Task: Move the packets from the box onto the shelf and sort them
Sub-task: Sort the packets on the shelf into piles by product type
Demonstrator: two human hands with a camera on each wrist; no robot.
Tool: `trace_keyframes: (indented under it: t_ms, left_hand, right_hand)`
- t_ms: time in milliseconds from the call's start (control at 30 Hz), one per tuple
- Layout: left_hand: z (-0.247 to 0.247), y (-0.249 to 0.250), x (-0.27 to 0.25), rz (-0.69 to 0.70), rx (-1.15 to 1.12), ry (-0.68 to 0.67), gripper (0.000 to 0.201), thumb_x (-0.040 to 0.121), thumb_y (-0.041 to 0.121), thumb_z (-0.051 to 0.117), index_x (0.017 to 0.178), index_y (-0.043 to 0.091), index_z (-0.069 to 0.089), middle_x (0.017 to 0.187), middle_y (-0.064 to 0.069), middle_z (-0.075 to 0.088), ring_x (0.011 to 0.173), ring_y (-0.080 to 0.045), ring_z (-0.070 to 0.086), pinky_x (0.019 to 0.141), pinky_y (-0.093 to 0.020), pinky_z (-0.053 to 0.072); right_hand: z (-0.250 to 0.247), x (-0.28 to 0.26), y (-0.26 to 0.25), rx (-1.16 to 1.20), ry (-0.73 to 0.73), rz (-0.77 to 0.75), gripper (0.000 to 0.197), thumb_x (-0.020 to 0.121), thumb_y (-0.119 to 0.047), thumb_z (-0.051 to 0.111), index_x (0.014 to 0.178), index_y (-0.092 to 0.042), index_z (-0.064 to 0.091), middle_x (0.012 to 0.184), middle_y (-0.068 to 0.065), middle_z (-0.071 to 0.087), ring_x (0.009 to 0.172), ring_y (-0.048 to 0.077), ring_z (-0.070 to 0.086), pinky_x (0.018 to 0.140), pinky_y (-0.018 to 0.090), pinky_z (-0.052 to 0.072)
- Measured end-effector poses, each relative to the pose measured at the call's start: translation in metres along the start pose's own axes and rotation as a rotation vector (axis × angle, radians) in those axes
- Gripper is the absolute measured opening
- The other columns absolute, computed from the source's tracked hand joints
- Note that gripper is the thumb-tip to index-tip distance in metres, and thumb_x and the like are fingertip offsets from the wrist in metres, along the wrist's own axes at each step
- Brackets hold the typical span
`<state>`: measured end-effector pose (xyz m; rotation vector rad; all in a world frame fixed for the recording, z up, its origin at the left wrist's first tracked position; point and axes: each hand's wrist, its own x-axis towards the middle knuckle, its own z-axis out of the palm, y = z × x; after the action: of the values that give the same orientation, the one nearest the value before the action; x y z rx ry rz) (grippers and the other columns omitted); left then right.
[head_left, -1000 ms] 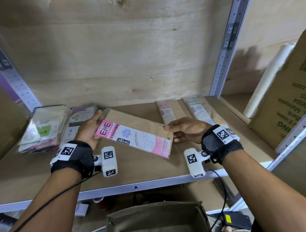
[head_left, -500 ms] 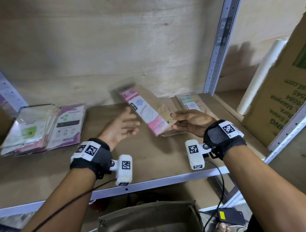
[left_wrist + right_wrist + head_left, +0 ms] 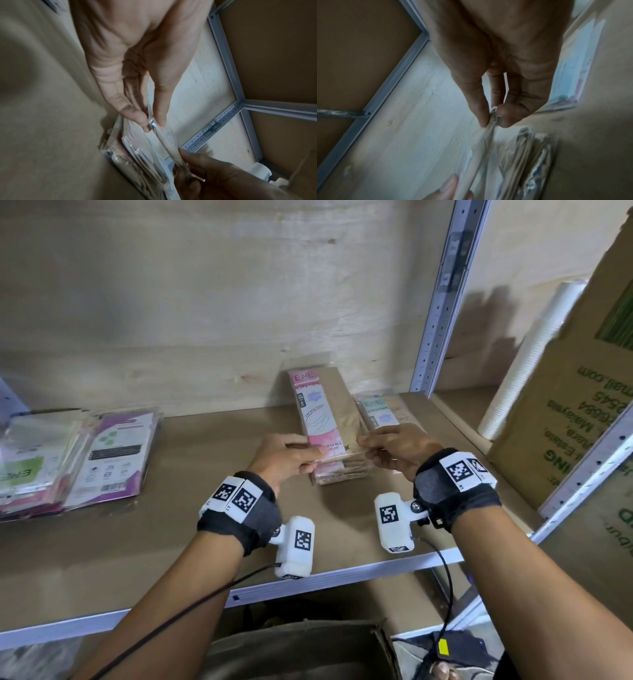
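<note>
**Both hands pinching the pink packet over its pile**

My left thumb and fingertips pinch the near left corner of the pink ENE stocking packet; my right hand pinches the near right corner the same way, thumb against forefinger. The left hand is curled round nothing else. The packet lies lengthwise above the stack of matching pink packets on the shelf, its near end lifted clear of the stack, its far end near the back wall.

To do this well, I judge I should lower both corners together, square the edges with the stack beneath, and only then let go, keeping it off the teal packets just beside on the right.

The cardboard box sits below the shelf edge; its contents cannot be made out. A separate pile of green and purple packets lies well apart on the left.
</note>
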<state>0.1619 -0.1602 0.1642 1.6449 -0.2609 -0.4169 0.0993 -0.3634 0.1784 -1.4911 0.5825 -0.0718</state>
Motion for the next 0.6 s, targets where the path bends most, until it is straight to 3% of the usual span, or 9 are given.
trace_keyframes:
  t_ms: [100, 167, 233, 333, 467, 600]
  left_hand:
    - [0.006, -0.001, 0.004, -0.03, -0.002, 0.009, 0.032, 0.079, -0.003, 0.079, 0.109, -0.01, 0.07, 0.097, -0.02, 0.074, 0.054, -0.011, 0.068, 0.053, -0.015, 0.055]
    - [0.007, -0.005, 0.007, -0.039, 0.023, 0.021, 0.032, 0.077, -0.001, 0.082, 0.105, -0.009, 0.071, 0.093, -0.019, 0.075, 0.064, -0.02, 0.074, 0.056, -0.02, 0.058]
    - [0.009, -0.008, 0.009, -0.043, 0.075, 0.043, 0.033, 0.073, 0.002, 0.086, 0.103, -0.006, 0.073, 0.093, -0.019, 0.076, 0.076, -0.029, 0.074, 0.068, -0.03, 0.061]
    - [0.01, -0.01, 0.012, -0.06, 0.106, 0.063, 0.039, 0.07, 0.002, 0.088, 0.106, -0.005, 0.073, 0.099, -0.019, 0.076, 0.079, -0.026, 0.074, 0.076, -0.032, 0.06]
    - [0.01, -0.008, 0.013, -0.066, 0.104, 0.081, 0.059, 0.067, -0.001, 0.089, 0.12, -0.008, 0.064, 0.112, -0.023, 0.069, 0.09, -0.031, 0.074, 0.065, -0.03, 0.064]
    - [0.011, -0.007, 0.012, -0.06, 0.138, 0.092, 0.058, 0.067, 0.001, 0.09, 0.12, -0.005, 0.065, 0.109, -0.023, 0.071, 0.075, -0.025, 0.071, 0.058, -0.024, 0.061]
  right_hand:
    - [-0.003, 0.005, 0.002, -0.101, 0.037, 0.009, 0.013, 0.079, -0.002, 0.078, 0.089, 0.003, 0.07, 0.061, 0.008, 0.065, 0.045, 0.011, 0.058, 0.048, 0.02, 0.051]
    - [-0.003, 0.009, 0.004, -0.162, 0.05, 0.013, 0.014, 0.079, -0.004, 0.078, 0.088, 0.004, 0.07, 0.063, 0.01, 0.066, 0.046, 0.011, 0.058, 0.046, 0.019, 0.05]
    - [-0.003, 0.012, 0.007, -0.229, 0.061, 0.016, 0.018, 0.078, -0.006, 0.08, 0.091, 0.003, 0.071, 0.068, 0.012, 0.067, 0.051, 0.014, 0.058, 0.054, 0.023, 0.053]
    - [-0.001, 0.017, 0.011, -0.302, 0.09, -0.003, 0.021, 0.074, -0.006, 0.083, 0.09, -0.003, 0.069, 0.072, 0.012, 0.066, 0.055, 0.019, 0.058, 0.07, 0.035, 0.055]
    - [0.0, 0.02, 0.013, -0.385, 0.107, -0.039, 0.021, 0.069, -0.011, 0.087, 0.077, -0.012, 0.068, 0.077, 0.009, 0.068, 0.064, 0.019, 0.059, 0.074, 0.034, 0.054]
    - [0.0, 0.02, 0.014, -0.411, 0.106, -0.049, 0.021, 0.069, -0.014, 0.087, 0.078, -0.014, 0.068, 0.084, 0.009, 0.068, 0.075, 0.022, 0.059, 0.075, 0.033, 0.052]
